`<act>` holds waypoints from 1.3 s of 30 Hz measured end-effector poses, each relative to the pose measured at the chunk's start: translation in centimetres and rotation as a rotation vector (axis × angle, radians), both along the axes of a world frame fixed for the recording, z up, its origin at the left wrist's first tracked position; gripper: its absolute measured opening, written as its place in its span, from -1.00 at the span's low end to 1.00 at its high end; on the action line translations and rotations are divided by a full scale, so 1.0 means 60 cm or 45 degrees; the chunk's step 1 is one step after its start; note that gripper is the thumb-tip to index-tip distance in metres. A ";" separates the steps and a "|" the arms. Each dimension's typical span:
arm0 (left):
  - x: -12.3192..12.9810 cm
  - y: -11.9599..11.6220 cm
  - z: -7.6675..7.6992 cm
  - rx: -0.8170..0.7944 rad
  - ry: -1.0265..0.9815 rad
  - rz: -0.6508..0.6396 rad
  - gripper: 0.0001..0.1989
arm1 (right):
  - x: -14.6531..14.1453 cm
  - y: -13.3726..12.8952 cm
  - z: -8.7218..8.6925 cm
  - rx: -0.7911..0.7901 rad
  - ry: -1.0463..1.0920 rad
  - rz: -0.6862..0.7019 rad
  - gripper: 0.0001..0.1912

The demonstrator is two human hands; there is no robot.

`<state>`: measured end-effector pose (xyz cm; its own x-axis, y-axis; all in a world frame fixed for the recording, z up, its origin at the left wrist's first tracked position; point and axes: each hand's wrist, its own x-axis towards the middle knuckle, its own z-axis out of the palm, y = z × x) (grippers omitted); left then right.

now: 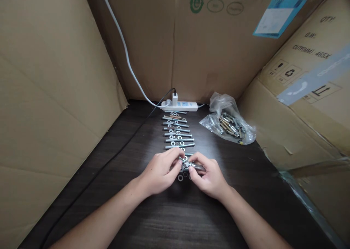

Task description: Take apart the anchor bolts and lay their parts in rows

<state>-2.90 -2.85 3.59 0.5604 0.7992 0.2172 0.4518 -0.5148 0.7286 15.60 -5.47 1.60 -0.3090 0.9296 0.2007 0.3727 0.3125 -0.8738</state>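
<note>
My right hand (pixel 210 176) pinches an expansion bolt (pixel 197 166) between thumb and fingers, its shank lying along the palm. A hex nut (pixel 187 164) sits on the bolt's end, which points toward my left hand. My left hand (pixel 161 171) is closed, thumb and fingertips together right beside that nut; what they hold, if anything, is hidden. Under and around the fingers lie loose washers (pixel 180 178), partly covered by my hands. Beyond them, bolts (pixel 179 140) lie in rows on the dark table, with nuts and washers (pixel 175 137) between them.
A white power strip (pixel 188 106) with a plugged-in adapter (pixel 175 99) stands behind the rows. A clear plastic bag (pixel 229 123) of metal bolts lies at the right. A black cable (pixel 120 148) crosses the table's left side. Cardboard boxes (pixel 213 55) wall in the table (pixel 131 212).
</note>
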 end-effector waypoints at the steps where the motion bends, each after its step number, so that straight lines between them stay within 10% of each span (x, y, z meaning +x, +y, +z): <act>1: 0.000 -0.001 0.000 0.015 -0.043 -0.017 -0.89 | 0.000 0.000 0.000 0.006 -0.005 0.002 -0.92; 23: -0.001 -0.005 0.005 0.081 -0.122 -0.178 -0.82 | 0.000 0.000 -0.002 0.025 0.008 -0.013 -0.94; 39: 0.000 -0.003 -0.001 0.074 -0.107 0.002 -0.86 | 0.000 0.001 0.004 0.055 -0.019 -0.050 -0.93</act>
